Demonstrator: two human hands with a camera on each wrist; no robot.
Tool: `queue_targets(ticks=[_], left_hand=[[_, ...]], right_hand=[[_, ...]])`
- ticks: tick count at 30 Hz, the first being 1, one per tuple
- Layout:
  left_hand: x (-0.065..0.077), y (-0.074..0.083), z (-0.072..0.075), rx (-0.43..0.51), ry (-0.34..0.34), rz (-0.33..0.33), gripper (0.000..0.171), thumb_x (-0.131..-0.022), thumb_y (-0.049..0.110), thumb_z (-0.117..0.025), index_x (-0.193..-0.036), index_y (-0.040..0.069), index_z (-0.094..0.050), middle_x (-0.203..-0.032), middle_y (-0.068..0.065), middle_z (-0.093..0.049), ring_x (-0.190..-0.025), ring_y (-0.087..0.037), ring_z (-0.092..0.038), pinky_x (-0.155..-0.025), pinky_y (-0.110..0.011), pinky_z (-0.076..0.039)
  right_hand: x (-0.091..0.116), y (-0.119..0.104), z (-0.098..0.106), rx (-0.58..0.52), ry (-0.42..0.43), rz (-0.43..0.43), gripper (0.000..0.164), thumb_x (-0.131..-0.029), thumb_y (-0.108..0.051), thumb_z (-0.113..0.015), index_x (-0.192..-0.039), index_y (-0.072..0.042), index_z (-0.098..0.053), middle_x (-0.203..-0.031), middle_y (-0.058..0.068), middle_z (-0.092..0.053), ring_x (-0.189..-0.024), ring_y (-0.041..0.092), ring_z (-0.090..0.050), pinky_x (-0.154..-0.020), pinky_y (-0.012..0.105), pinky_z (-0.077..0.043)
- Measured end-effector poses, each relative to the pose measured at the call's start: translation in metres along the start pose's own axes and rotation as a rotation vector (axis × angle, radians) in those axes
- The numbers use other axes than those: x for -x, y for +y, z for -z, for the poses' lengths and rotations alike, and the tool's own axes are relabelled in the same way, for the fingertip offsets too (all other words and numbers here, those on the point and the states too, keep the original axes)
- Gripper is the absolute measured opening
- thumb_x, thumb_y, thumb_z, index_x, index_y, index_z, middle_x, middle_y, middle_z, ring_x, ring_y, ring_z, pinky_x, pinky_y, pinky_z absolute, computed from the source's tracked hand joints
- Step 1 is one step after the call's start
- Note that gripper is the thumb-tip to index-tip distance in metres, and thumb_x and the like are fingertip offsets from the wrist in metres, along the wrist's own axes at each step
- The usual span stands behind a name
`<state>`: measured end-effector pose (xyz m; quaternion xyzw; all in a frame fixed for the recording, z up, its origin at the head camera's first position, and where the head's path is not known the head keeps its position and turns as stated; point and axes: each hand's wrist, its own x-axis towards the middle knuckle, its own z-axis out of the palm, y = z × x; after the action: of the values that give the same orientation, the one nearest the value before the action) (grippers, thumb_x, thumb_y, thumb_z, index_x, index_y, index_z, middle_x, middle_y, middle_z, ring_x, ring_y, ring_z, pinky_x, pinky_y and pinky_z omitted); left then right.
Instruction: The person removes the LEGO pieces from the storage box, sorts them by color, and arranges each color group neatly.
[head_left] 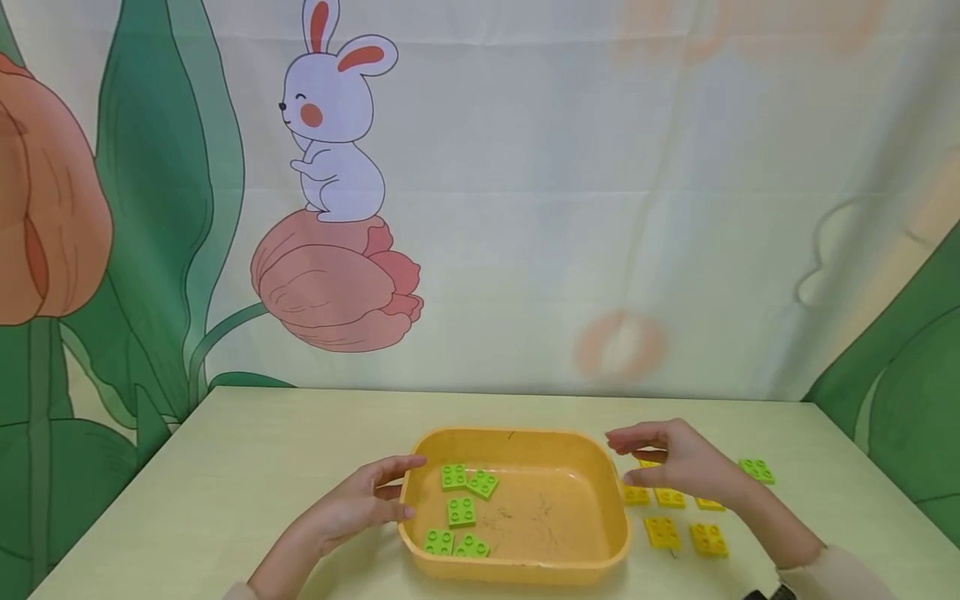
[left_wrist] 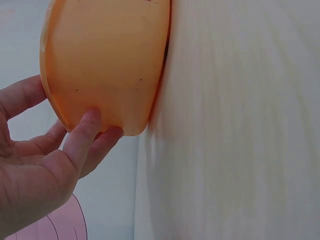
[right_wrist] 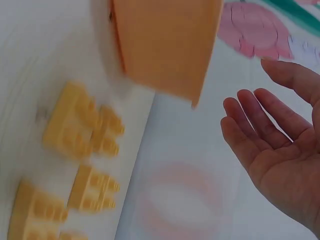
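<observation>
A shallow yellow-orange tub (head_left: pixel 543 572) stands on the table with several green building blocks (head_left: pixel 461 512) inside, toward its left side. My left hand (head_left: pixel 362 504) holds the tub's left end: thumb and index finger lie over the rim, and the other fingers (left_wrist: pixel 87 127) rest against the outer wall in the left wrist view. Beside the right rim, my right hand (head_left: pixel 678 457) is raised with nothing in it. Its fingers (right_wrist: pixel 267 122) are spread loosely apart from the tub in the right wrist view. Several yellow blocks (head_left: pixel 662 533) lie beneath and near this hand, some partly hidden by it.
One green block (head_left: pixel 757 471) lies on the right of the table (head_left: pixel 247 467), beyond the right forearm. A printed curtain (head_left: pixel 510 208) with a rabbit and tulips hangs behind the table's back edge.
</observation>
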<state>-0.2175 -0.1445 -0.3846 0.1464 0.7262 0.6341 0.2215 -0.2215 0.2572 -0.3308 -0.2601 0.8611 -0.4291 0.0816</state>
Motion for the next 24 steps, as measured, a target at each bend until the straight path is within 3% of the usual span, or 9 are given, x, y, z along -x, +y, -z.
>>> queue_targets(ticks=[6, 13, 24], left_hand=[[0.0, -0.001, 0.0, 0.006, -0.006, -0.003, 0.065, -0.08, -0.002, -0.063, -0.137, -0.004, -0.032, -0.141, -0.028, -0.026, -0.123, -0.042, -0.037, -0.091, -0.039, -0.046], [0.0, -0.002, 0.001, 0.004, -0.006, -0.003, 0.066, -0.079, -0.002, -0.063, -0.137, -0.004, -0.032, -0.141, -0.028, -0.025, -0.123, -0.042, -0.037, -0.091, -0.039, -0.045], [0.001, 0.0, 0.0, 0.005, -0.016, -0.003, 0.065, -0.08, -0.002, -0.063, -0.137, -0.004, -0.032, -0.142, -0.029, -0.023, -0.124, -0.043, -0.036, -0.09, -0.038, -0.046]], right_hand=[[-0.02, -0.02, -0.036, -0.054, -0.077, 0.022, 0.043, -0.078, -0.01, -0.071, -0.115, 0.006, -0.058, -0.117, 0.021, -0.058, -0.107, 0.038, -0.054, -0.09, 0.042, -0.045], [-0.039, -0.035, -0.081, -0.071, -0.17, 0.095, 0.039, -0.077, -0.007, -0.071, -0.113, 0.004, -0.06, -0.113, 0.017, -0.06, -0.103, 0.031, -0.056, -0.089, 0.044, -0.045], [-0.061, -0.042, -0.132, -0.077, -0.298, 0.115, 0.031, -0.074, 0.003, -0.069, -0.105, 0.003, -0.066, -0.106, 0.013, -0.065, -0.095, 0.018, -0.06, -0.083, 0.023, -0.048]])
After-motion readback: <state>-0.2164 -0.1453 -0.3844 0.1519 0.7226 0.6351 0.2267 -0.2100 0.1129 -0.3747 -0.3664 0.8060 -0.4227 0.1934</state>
